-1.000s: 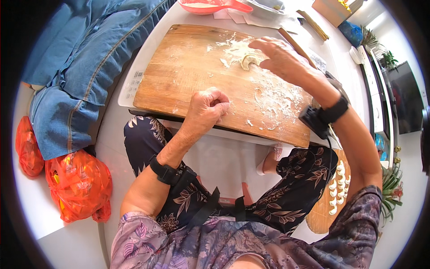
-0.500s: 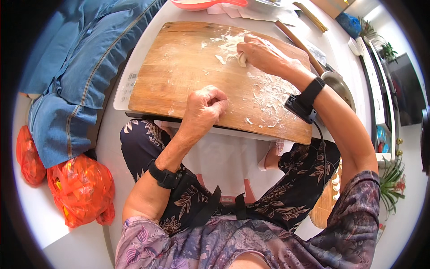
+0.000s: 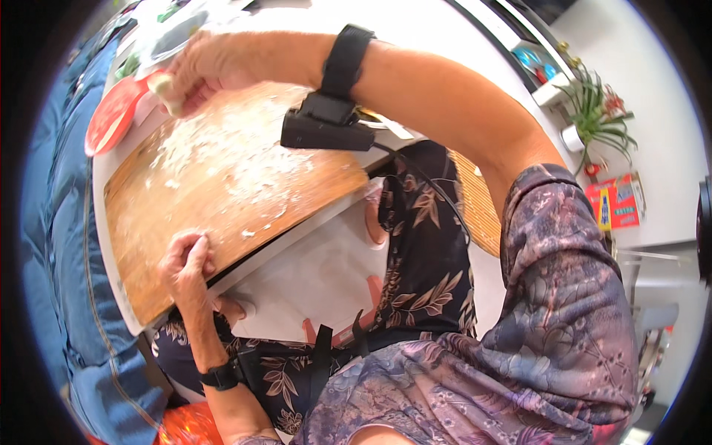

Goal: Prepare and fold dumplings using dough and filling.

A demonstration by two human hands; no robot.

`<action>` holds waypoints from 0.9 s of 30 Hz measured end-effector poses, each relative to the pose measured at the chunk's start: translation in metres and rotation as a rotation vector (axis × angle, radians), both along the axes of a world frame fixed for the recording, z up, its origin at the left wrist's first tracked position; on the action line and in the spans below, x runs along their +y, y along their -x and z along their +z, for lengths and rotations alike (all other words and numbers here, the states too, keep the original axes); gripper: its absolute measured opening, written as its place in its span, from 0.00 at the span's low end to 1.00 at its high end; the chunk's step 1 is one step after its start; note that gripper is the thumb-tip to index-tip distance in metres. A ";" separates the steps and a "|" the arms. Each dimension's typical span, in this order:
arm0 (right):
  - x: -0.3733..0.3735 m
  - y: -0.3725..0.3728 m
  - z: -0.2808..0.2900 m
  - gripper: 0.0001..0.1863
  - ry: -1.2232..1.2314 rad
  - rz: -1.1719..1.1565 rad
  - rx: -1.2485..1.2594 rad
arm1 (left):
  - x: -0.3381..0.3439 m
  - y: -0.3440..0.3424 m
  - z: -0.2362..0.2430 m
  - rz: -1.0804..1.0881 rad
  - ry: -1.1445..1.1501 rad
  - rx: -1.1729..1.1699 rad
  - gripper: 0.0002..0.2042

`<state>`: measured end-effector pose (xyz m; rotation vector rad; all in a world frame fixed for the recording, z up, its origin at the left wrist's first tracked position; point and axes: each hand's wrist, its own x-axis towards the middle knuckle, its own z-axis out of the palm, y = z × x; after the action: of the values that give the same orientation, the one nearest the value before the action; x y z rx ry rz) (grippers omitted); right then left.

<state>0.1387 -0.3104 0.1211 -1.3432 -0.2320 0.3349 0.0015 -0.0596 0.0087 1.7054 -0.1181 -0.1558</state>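
Note:
My right hand point(image 3: 196, 74) is raised over the far left of the wooden board point(image 3: 148, 245), its fingers closed on a pale piece of dough point(image 3: 167, 95), slightly blurred. It is near a red dish point(image 3: 107, 126). My left hand point(image 3: 189, 263) is at the board's near edge with fingers curled; whatever is inside them, if anything, is hidden. Loose flour point(image 3: 230, 163) lies scattered across the board.
Blue denim fabric point(image 3: 81, 311) runs along the left, above an orange plastic bag point(image 3: 189, 426). A clear plastic bag point(image 3: 159, 37) sits behind the red dish. A round wooden tray point(image 3: 475, 200) lies beyond my right knee; a potted plant point(image 3: 593, 126) stands at right.
My right hand has lifted the dough off the board's floury middle and carried it leftward toward the red dish. The view has swung right; my left hand remains curled at the near edge.

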 end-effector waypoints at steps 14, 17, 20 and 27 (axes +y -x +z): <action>-0.374 0.245 0.034 0.03 0.276 -0.852 0.055 | 0.013 -0.004 -0.011 0.018 -0.067 -0.107 0.05; -0.451 0.308 0.008 0.08 0.547 -1.027 0.231 | 0.011 -0.006 -0.013 0.016 -0.069 -0.136 0.06; -0.493 0.334 -0.048 0.05 0.594 -1.112 0.293 | 0.006 -0.006 -0.013 0.009 -0.097 -0.143 0.06; -0.522 0.367 -0.142 0.05 0.645 -1.277 0.528 | 0.015 -0.012 -0.005 -0.023 -0.151 -0.115 0.07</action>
<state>-0.2286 -0.8321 -0.0209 -1.6898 1.2352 -0.3684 0.0131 -0.0444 0.0035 1.8647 -0.2157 -0.0850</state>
